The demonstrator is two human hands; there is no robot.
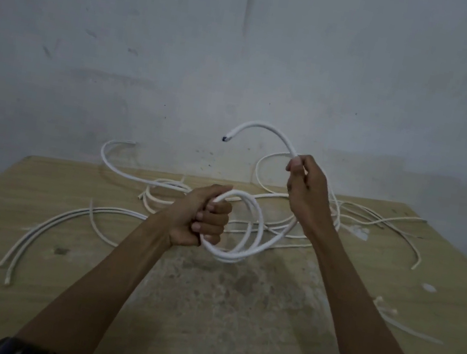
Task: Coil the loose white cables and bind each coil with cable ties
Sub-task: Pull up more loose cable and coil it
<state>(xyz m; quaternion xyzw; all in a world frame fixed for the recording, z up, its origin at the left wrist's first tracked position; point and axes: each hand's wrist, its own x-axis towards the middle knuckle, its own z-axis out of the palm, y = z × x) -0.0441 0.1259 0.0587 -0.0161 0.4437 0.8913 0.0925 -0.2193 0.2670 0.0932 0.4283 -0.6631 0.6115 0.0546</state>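
Mid-frame, left hand [202,221] fisted around a part-wound coil [242,234] of white cable, right hand [306,189] pinching its free tail [265,129] aloft, no tie on yet; loose cables [374,220] still strewn across counter [232,317], possibly ties [386,310] lower right.

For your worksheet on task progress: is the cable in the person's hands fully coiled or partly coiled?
Partly coiled. The left hand grips a few loops of white cable; the right hand holds its uncoiled free end up.
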